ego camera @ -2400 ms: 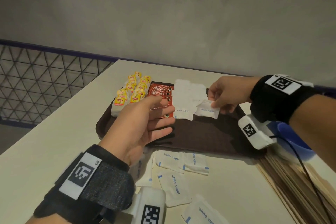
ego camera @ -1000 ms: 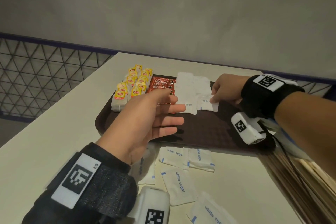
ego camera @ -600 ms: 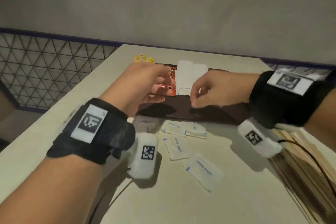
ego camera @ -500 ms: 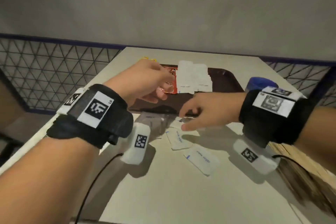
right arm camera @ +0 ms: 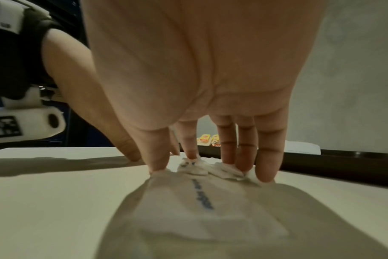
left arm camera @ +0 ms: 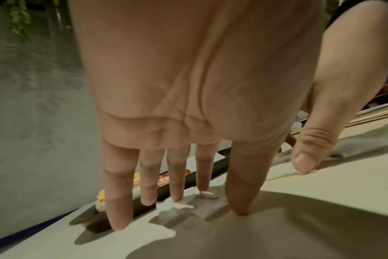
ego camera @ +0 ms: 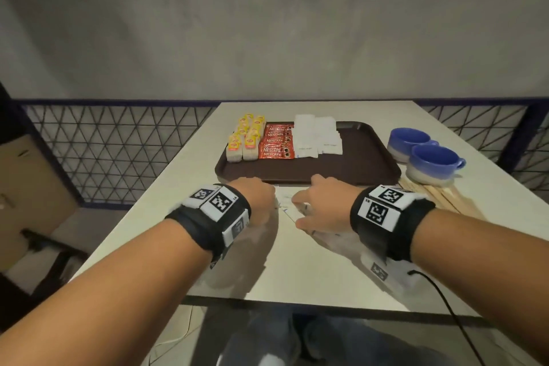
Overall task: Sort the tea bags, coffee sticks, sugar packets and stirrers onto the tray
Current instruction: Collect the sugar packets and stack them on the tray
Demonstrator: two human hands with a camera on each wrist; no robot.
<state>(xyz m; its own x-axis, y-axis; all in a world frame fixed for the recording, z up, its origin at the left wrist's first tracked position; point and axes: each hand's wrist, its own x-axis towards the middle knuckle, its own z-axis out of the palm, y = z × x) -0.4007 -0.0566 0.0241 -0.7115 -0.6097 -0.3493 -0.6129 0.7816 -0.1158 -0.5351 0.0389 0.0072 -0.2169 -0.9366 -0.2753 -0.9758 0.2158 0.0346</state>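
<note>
A dark brown tray (ego camera: 341, 166) holds yellow tea bags (ego camera: 246, 140) at its left, red coffee sticks (ego camera: 276, 142) beside them, then white sugar packets (ego camera: 318, 137). Loose sugar packets (ego camera: 285, 202) lie on the table just in front of the tray. My left hand (ego camera: 258, 196) and right hand (ego camera: 320, 205) are both down on them. In the left wrist view the straight fingers (left arm camera: 177, 175) touch the packets (left arm camera: 188, 206) with their tips. The right fingers (right arm camera: 226, 149) press on crumpled packets, and one more packet (right arm camera: 199, 201) lies under the palm. Wooden stirrers (ego camera: 430, 193) lie right of the tray.
Two blue cups (ego camera: 433, 160) stand at the right, beyond the stirrers. A wire-mesh railing (ego camera: 118, 151) runs behind and left of the table, with a cardboard box (ego camera: 26, 193) on the left. The table's front edge (ego camera: 297, 300) is near my forearms. A black cable (ego camera: 445, 306) trails from my right wrist.
Both hands have left the tray and come down onto the loose sugar packets in front of it. The right hand no longer holds a packet. The head view has pulled back.
</note>
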